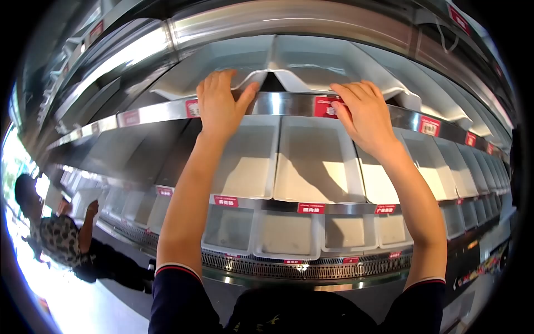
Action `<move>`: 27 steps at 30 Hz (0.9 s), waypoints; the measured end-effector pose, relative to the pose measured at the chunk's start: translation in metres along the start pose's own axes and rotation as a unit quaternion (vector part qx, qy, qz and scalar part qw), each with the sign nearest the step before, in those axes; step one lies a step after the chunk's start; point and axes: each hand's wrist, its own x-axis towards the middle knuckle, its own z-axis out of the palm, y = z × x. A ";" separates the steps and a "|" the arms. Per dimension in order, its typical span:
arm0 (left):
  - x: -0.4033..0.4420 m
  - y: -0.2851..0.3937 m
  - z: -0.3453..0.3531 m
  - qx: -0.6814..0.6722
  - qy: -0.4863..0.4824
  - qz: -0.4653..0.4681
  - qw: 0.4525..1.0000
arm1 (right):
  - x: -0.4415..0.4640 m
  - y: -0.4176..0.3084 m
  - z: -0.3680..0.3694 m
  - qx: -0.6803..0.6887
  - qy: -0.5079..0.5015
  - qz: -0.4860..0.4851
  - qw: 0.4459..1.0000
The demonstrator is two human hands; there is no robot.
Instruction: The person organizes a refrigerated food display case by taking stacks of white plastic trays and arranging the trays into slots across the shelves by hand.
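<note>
My left hand (218, 106) reaches up to the top shelf, its fingers hooked over the front rim of a white plastic bin (222, 54) and its thumb out to the right. Over the front rim of the neighbouring white plastic bin (311, 58) lies my right hand (364, 111), fingers on top and thumb below, beside a red label (325, 107). Both bins look empty. Their raised front corners leave a small dark gap between my hands. The rim under each palm is hidden.
A metal shelf edge (278, 103) runs below the hands. Middle-row bins (317, 161) and lower-row bins (286, 234) stand beneath, with red labels. A perforated metal strip (311, 271) borders the bottom. Another person (61, 239) stands at the left by the shelves.
</note>
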 end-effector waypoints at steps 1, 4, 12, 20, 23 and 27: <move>-0.003 -0.014 -0.008 0.020 -0.051 -0.028 0.998 | -0.001 -0.002 0.007 0.022 0.000 0.023 0.999; -0.015 -0.061 -0.028 0.039 -0.134 -0.050 0.989 | -0.004 -0.001 0.030 0.070 0.025 0.069 0.995; -0.016 -0.089 -0.026 -0.054 -0.061 0.000 0.997 | 0.015 -0.025 0.062 -0.081 0.069 0.101 0.989; -0.056 -0.116 -0.115 -0.159 -0.099 0.067 0.980 | 0.000 -0.014 0.068 -0.269 -0.014 0.132 0.954; -0.117 -0.179 -0.206 -0.152 -0.141 0.067 0.976 | -0.004 -0.026 0.070 -0.474 -0.066 0.179 0.859; -0.230 -0.303 -0.288 -0.054 -0.134 -0.137 0.980 | 0.044 -0.101 0.081 -0.361 0.147 0.084 0.917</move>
